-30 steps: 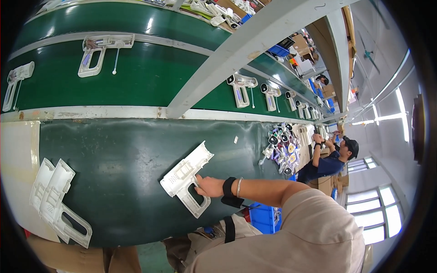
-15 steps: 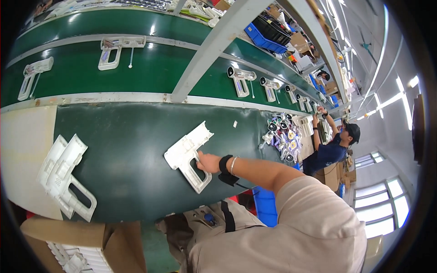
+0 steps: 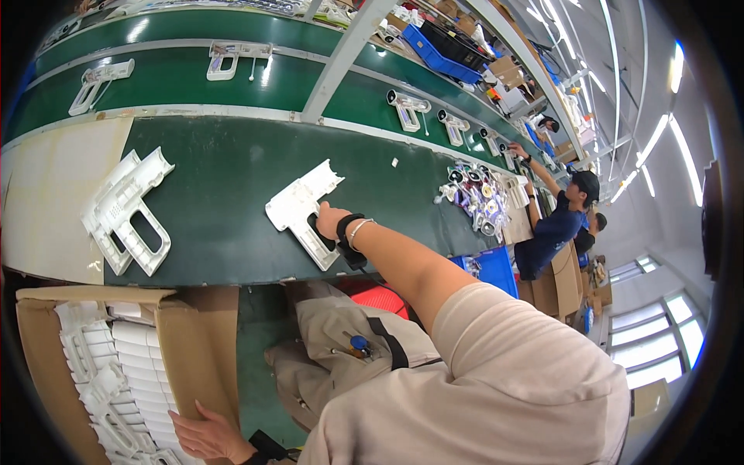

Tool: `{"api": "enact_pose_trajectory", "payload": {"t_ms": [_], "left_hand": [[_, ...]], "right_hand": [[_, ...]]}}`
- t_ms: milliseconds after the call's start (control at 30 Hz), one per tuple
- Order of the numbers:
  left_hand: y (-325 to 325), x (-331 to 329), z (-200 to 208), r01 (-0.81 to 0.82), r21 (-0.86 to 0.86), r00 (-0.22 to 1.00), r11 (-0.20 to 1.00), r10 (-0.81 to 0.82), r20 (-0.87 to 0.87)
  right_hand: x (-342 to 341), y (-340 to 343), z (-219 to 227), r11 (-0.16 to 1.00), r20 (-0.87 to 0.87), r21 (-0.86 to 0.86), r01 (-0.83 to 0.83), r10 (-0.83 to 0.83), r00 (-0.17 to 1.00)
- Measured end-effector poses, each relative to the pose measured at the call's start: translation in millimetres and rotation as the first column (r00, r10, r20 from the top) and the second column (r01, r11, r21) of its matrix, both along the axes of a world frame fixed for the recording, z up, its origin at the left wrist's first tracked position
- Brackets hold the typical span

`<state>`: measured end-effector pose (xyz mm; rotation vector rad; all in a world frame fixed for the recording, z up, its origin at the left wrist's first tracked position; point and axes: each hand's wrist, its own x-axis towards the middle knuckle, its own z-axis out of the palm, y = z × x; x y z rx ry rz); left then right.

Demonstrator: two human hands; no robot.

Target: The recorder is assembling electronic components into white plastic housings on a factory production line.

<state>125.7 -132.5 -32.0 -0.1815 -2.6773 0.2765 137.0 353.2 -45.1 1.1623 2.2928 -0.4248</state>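
On the dark green bench lies a white pistol-shaped plastic shell (image 3: 302,205) with a looped handle. My right hand (image 3: 332,222) is closed on the edge of that handle. Low on the left, my left hand (image 3: 208,434) is at the inner side of an open cardboard box (image 3: 203,341), fingers stretched out and nothing visible in them. Rows of similar white shells (image 3: 116,387) fill the box. Two more shells (image 3: 143,209) lie overlapping on the bench's left part.
Beyond the bench runs a green conveyor (image 3: 178,81) carrying several part-assembled units (image 3: 407,112). A grey post (image 3: 341,66) rises between. To the right lie a heap of small parts (image 3: 477,198) and a blue bin (image 3: 496,271). A co-worker (image 3: 554,232) stands farther right.
My left hand has come into view at the box. The view has tilted down, showing more of the box. My right hand stays on the shell's handle.
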Motion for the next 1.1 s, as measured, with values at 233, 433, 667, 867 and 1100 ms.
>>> {"api": "enact_pose_trajectory", "payload": {"t_ms": [233, 433, 667, 867, 1100], "left_hand": [[-3, 1, 6, 0.035, 0.059, 0.998, 0.998, -0.037, 0.043], [1, 5, 5, 0.031, 0.072, 0.996, 0.997, -0.037, 0.086], [0, 9, 22, 0.077, 0.126, 0.992, 0.989, -0.089, 0.093], [11, 26, 49, 0.127, 0.133, 0.983, 0.983, -0.143, 0.115], [60, -18, 52, 0.154, 0.137, 0.969, 0.979, -0.177, 0.174]], "right_hand": [[24, -38, 29, 0.988, -0.054, -0.071, -0.134, 0.13, 0.99], [111, -32, 69, 0.907, -0.1, 0.137, -0.399, 0.413, 0.905], [218, -33, 114, 0.953, 0.02, 0.056, -0.298, 0.297, 0.955], [219, -26, 129, 0.979, -0.036, 0.0, -0.202, 0.201, 0.979], [144, -5, 126, 0.97, -0.19, -0.061, -0.235, 0.22, 0.957]]}}
